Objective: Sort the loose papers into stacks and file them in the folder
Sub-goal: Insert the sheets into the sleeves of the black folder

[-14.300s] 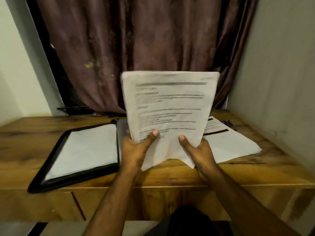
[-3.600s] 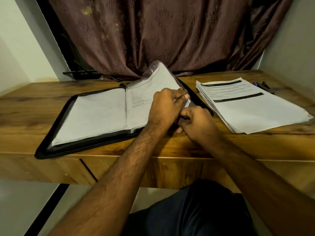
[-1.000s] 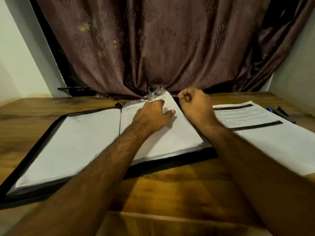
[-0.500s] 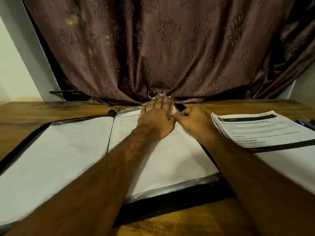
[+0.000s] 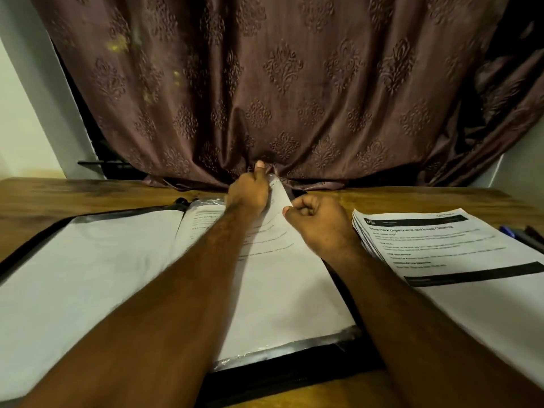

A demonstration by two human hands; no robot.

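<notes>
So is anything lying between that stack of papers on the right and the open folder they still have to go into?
Only the person's right hand and its forearm cross the gap between the stack of papers and the folder. Both hands are at the folder's top edge; the left hand holds the sheet there. Otherwise nothing visible blocks the way.

Wooden table (image 5: 88,195) w/ filing items on top.
Open black folder (image 5: 294,375) lies left-center; stack of printed papers (image 5: 459,260) just to its right; pens (image 5: 527,235) at far right edge.

Left hand (image 5: 248,192) and right hand (image 5: 316,219) pinch a printed sheet's (image 5: 282,260) far corner over the open folder (image 5: 294,375).
</notes>
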